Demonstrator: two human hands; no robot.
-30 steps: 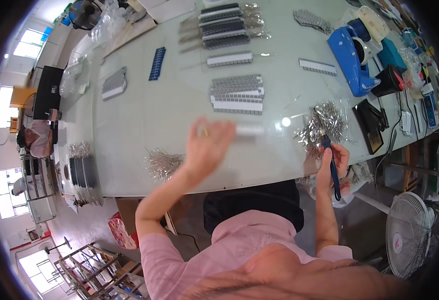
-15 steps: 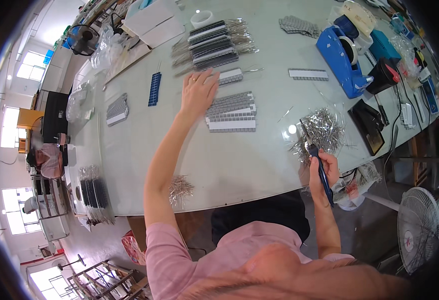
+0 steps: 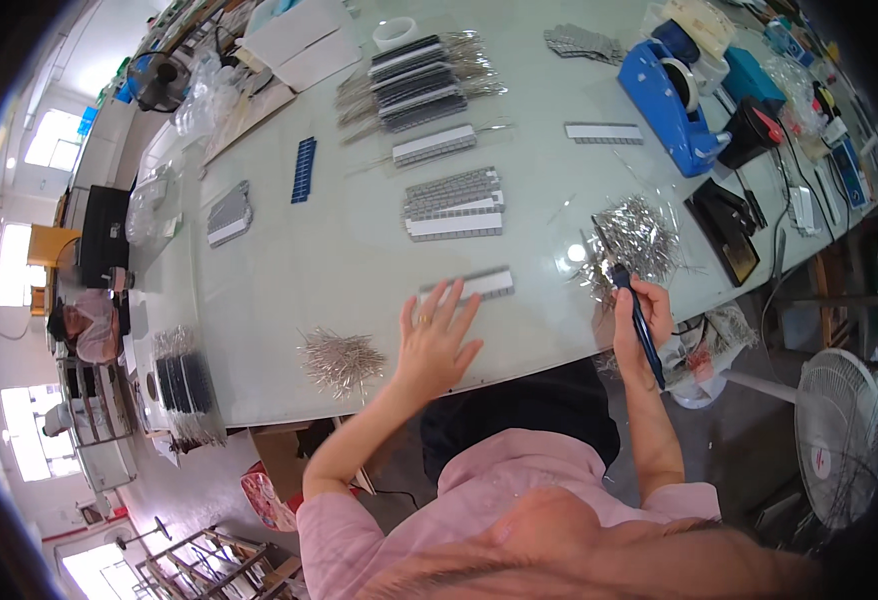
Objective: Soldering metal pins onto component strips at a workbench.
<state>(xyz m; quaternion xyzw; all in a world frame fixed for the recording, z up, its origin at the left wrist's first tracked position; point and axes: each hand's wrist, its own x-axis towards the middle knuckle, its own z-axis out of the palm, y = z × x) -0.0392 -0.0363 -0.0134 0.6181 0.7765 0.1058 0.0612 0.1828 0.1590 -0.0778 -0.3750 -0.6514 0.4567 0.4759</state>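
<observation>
My left hand (image 3: 437,345) is open, fingers spread, near the table's front edge. Its fingertips reach over the left end of a grey and white segmented strip (image 3: 489,284); whether they press on it I cannot tell. In my right hand (image 3: 647,310) is a dark blue pen-shaped tool (image 3: 643,335), its thin tip pointing into a heap of shiny metal wire pieces (image 3: 641,240). Beyond my left hand lies a stack of similar grey strips (image 3: 454,205). Farther back, one strip (image 3: 434,146) has thin wires sticking out at both ends.
Dark strips with wire ends (image 3: 419,85) are lined up at the back. A second wire heap (image 3: 342,360) lies left of my left hand. At the right stand a blue tape dispenser (image 3: 667,110) and a black tray (image 3: 724,230). A blue strip (image 3: 303,170) lies at the left.
My left hand has drawn back from the wired strip toward the front edge. A grey and white strip now lies at its fingertips there. My right hand has barely moved.
</observation>
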